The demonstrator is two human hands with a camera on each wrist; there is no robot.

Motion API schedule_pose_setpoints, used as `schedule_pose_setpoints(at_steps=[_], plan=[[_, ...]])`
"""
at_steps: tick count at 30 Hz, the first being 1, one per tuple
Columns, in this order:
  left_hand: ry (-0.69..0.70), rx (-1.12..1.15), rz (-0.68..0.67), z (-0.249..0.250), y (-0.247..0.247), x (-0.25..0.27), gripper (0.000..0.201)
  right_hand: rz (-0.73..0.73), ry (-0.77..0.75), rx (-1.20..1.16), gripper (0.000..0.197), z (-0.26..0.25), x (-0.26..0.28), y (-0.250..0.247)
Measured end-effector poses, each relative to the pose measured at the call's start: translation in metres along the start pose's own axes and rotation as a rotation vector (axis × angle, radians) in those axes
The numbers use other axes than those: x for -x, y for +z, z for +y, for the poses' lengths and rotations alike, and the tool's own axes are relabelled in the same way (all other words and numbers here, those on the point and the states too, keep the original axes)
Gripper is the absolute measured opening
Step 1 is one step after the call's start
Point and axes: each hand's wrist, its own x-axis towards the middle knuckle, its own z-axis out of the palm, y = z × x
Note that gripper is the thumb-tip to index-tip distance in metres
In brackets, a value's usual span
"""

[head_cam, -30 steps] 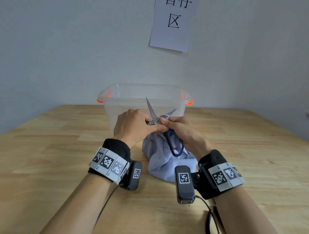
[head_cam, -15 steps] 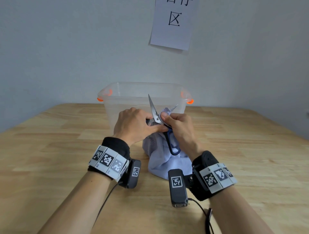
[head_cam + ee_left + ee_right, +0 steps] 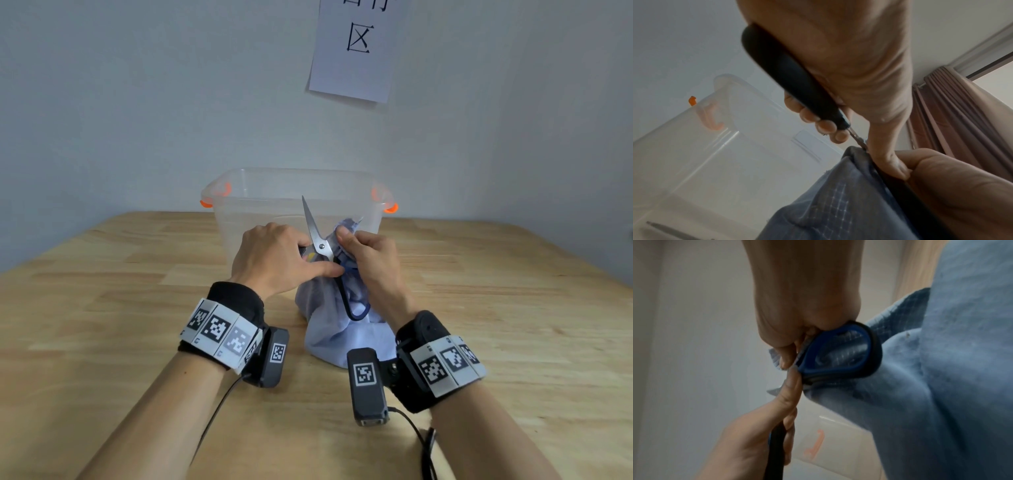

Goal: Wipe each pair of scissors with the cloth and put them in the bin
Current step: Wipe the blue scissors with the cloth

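Your left hand (image 3: 274, 255) grips one black handle of the scissors (image 3: 320, 245), fingers curled round it, thumb lying across toward the pivot. Your right hand (image 3: 368, 260) pinches a fold of the blue cloth (image 3: 337, 330) round the right-hand blade, thumb and fingers closed on the fabric. The scissors stand spread open above the table (image 3: 102, 308), just near of the clear bin (image 3: 260, 192); the left blade points up bare, while the right blade is wrapped almost to its tip. The other handle loop hangs down against the cloth, whose lower end rests on the table.

Change noted: against the picture a second ago, your right hand has travelled up the right blade. Then most of that blade showed bare beyond your fingers; now only its tip clears the cloth. The left hand's hold and the scissors' place are much as they were.

Assessment: one wiping stroke on the right blade is near its end. The left blade shows no cloth on it. The left wrist view shows a long grey object lying low in the bin; it is too blurred to identify. This pair is not yet in the bin.
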Motion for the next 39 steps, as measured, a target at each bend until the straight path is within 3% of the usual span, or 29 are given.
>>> schedule_pose_setpoints(at_steps=[5,7,10,16,26,33,39], plan=[[-0.030,0.012,-0.016,-0.004,0.002,-0.002,0.074,-0.150,0.153,-0.021,0.063,-0.003,0.002,0.000],[-0.033,0.034,-0.021,-0.005,0.001,-0.001,0.076,-0.173,0.164,-0.014,0.058,-0.004,0.002,-0.001],[-0.029,0.028,-0.012,-0.004,0.000,-0.001,0.073,-0.145,0.113,0.006,0.048,-0.002,0.001,0.001],[-0.023,-0.002,0.002,-0.001,-0.001,-0.001,0.072,-0.045,0.016,0.019,0.067,0.003,0.001,0.011],[-0.082,0.043,-0.084,-0.004,0.000,-0.002,0.076,-0.225,0.217,-0.184,0.017,0.001,0.001,-0.008],[-0.081,0.088,-0.062,-0.005,0.000,-0.003,0.080,-0.402,0.249,-0.331,0.029,-0.003,0.002,-0.016],[-0.102,0.104,-0.029,-0.005,0.000,-0.003,0.082,-0.323,0.215,-0.325,0.039,0.003,-0.001,-0.017]])
